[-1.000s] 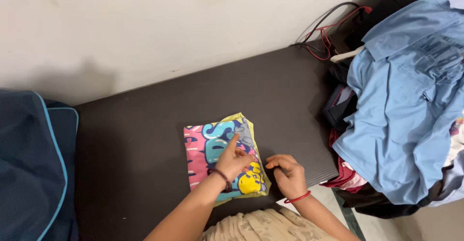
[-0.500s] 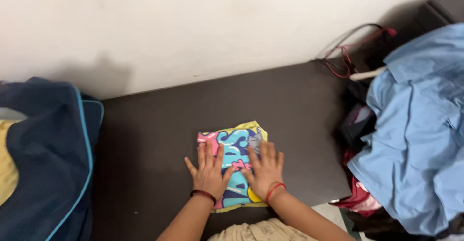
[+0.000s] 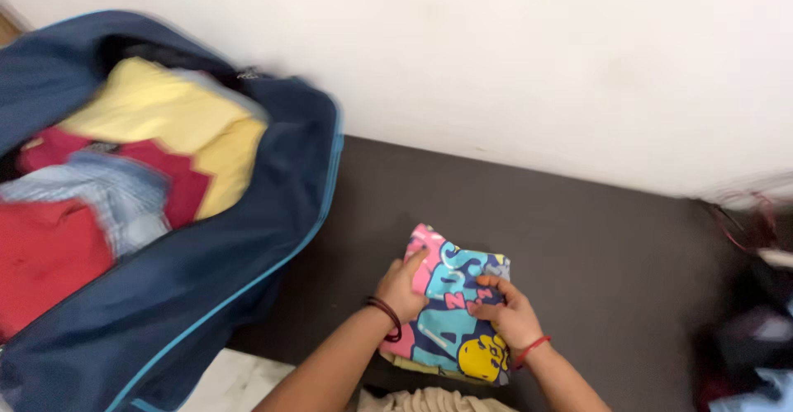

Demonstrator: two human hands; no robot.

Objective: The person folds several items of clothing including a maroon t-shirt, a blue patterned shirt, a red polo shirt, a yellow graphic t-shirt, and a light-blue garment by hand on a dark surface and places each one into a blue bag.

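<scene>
A folded garment [image 3: 452, 313] with a bright pink, blue and yellow cartoon print lies near the front edge of a dark table [image 3: 578, 255]. My left hand [image 3: 402, 288] grips its left edge, fingers curled over the fabric. My right hand [image 3: 508, 311] holds the garment from the right, fingers on top of the print. A dark band circles my left wrist and a red one my right wrist.
An open navy bag [image 3: 206, 238] with light blue piping sits at the left, holding folded yellow, red and blue clothes [image 3: 124, 156]. A white wall [image 3: 496, 57] runs behind the table. Red and black cables [image 3: 747, 214] and blurred clothes show at the right edge.
The view has swung left, bringing the open bag into sight. My hands went from pressing flat on the garment to gripping its sides, and the garment is turned at an angle.
</scene>
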